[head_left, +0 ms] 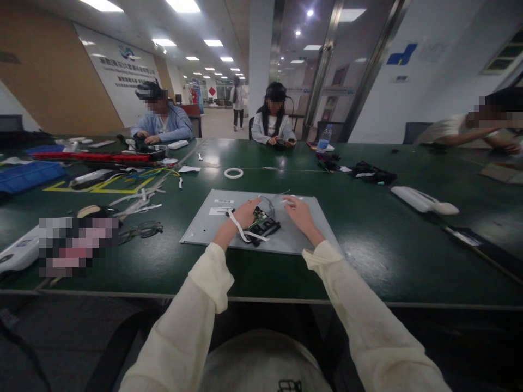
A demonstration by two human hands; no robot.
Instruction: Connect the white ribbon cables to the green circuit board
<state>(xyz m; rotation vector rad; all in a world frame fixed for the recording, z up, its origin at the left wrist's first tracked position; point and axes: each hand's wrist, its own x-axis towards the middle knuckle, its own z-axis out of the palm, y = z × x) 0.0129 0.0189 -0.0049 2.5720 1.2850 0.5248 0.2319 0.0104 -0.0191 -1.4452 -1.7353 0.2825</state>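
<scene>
A grey flat panel [204, 218] with white labels lies on the table in front of me. On it rests a circuit board in a black frame [265, 226], with a thin grey cable [267, 202] curving from its far side. My left hand [246, 213] is closed on the board's left edge, its fingertips partly hidden. A white strip [239, 226] loops by that wrist and crosses the board's near side. To the right of the board, my right hand [299, 213] hovers over the panel, fingers bent and apart, near a small white piece I cannot make out.
Beyond the panel lies a white tape roll [233, 173]. Glasses [141, 231], white strips [143, 201] and a blue tray [30, 177] are on the left. A white device [423, 200] lies right. Several people sit around the table; a water bottle [324, 139] stands at its far side.
</scene>
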